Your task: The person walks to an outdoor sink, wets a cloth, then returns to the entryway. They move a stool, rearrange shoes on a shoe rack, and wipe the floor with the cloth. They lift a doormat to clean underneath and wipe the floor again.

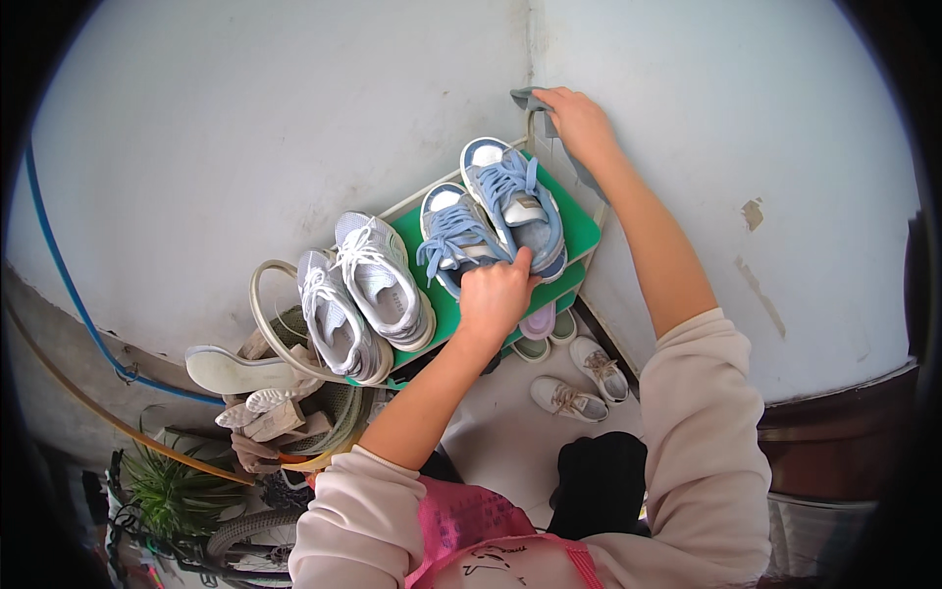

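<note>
A pair of blue-and-white sneakers with light blue laces stands on the green top board (570, 199) of a shoe rack. My left hand (494, 294) grips them at the heels, where the left sneaker (456, 228) meets the right sneaker (515, 191); its fingertips are hidden. At the far corner, my right hand (581, 125) holds a grey cloth (531, 97) against the rack's curved tube end (530, 129). Part of the cloth hangs behind my forearm. Left of my left hand, grey-white running shoes (386, 287) with white laces share the board.
Walls (331, 110) meet behind the rack. White shoes (567, 397) lie on the floor, and more footwear (537, 322) sits on lower shelves. At left are a basket (338, 420) of shoes and wood pieces, a blue hose (62, 272), a potted plant (173, 478) and a bicycle wheel (250, 545).
</note>
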`<move>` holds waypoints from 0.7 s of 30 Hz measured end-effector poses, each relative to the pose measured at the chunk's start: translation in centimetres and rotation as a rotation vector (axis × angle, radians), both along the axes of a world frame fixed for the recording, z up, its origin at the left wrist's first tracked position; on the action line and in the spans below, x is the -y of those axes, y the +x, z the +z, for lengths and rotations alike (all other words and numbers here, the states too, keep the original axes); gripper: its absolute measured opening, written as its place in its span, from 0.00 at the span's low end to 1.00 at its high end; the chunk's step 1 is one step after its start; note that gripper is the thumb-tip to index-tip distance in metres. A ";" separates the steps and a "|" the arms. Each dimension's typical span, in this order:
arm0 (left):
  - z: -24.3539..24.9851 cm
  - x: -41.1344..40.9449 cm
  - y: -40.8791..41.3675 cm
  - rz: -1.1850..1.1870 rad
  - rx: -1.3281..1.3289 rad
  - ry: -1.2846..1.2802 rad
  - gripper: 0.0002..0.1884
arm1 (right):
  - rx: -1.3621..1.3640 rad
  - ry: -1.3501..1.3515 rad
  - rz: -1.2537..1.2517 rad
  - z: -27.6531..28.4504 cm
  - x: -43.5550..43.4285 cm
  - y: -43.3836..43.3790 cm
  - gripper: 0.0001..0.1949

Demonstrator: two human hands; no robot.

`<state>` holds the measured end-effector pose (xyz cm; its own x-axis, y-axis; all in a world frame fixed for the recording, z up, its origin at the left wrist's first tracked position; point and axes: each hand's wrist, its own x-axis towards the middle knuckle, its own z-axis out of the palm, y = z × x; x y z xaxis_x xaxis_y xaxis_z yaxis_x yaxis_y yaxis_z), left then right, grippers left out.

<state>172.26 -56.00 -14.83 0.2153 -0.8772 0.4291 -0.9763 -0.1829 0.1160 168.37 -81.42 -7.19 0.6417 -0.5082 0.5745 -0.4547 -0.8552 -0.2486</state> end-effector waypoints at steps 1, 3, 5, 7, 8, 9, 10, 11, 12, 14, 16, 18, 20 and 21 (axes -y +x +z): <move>0.1 0.1 0.1 0.002 -0.006 0.018 0.18 | 0.093 -0.036 0.037 -0.6 -0.6 -1.0 0.23; 0.1 0.8 -0.1 -0.004 -0.028 0.049 0.18 | 0.235 -0.100 0.058 -2.9 -1.6 -3.5 0.25; 0.6 0.9 0.2 -0.020 -0.004 0.049 0.18 | 0.350 -0.081 0.073 -4.5 -3.7 -5.2 0.27; 0.6 0.7 0.4 -0.032 0.037 0.035 0.18 | 0.412 0.008 0.064 -5.4 -6.2 -7.4 0.27; 0.6 0.1 0.3 -0.029 0.046 0.054 0.17 | 0.425 0.082 0.039 -6.6 -7.3 -9.0 0.27; 0.8 -0.1 0.2 -0.051 0.045 0.055 0.17 | 0.435 0.144 0.008 -7.7 -8.1 -11.0 0.26; 1.0 -0.8 0.3 -0.065 0.055 0.063 0.17 | 0.504 0.205 -0.079 -8.9 -9.3 -12.5 0.25; 1.3 -1.3 0.3 -0.076 0.066 0.076 0.17 | 0.575 0.270 -0.162 -10.0 -11.0 -13.9 0.24; 1.7 -1.5 0.3 -0.071 0.100 0.046 0.17 | 0.680 0.427 -0.156 -10.9 -12.9 -14.8 0.23; 2.9 -0.7 0.1 -0.064 0.121 -0.006 0.17 | 0.773 0.635 -0.158 -12.0 -17.0 -16.8 0.21; 3.6 0.4 0.3 -0.052 0.153 -0.061 0.18 | 0.765 0.760 -0.143 -13.1 -21.2 -17.9 0.21; 5.1 0.7 0.2 -0.036 0.213 -0.053 0.18 | 0.754 0.893 -0.110 -13.9 -24.7 -18.9 0.20; 5.6 1.5 -0.3 -0.042 0.256 -0.045 0.18 | 0.646 0.929 -0.070 -15.1 -26.4 -20.4 0.21; 5.2 2.1 -0.4 -0.048 0.278 -0.038 0.18 | 0.592 0.957 -0.049 -16.0 -27.3 -21.0 0.21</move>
